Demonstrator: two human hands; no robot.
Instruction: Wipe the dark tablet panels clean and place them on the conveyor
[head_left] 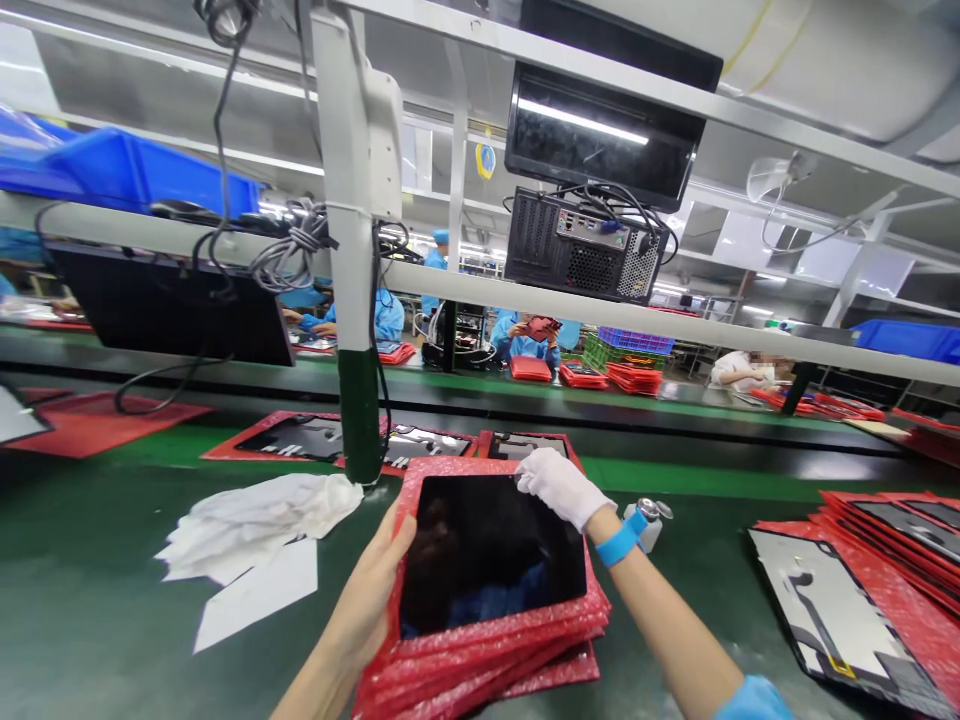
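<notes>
A black tablet screen lies face up on the top red bubble-wrap sheet of a stack in front of me. My left hand, bare, grips the left edge of the red bubble wrap, thumb on top and the other fingers mostly hidden. At the screen's upper right edge is my right hand, in a white glove with a blue wrist strap. Its fingers are curled together against the edge; whether they pinch the screen or something small is hidden.
Crumpled white cloths and a white sheet lie left. A dispenser bottle stands behind my right wrist. More screen panels on red wrap lie right. A post rises behind the stack. Co-workers sit across the line.
</notes>
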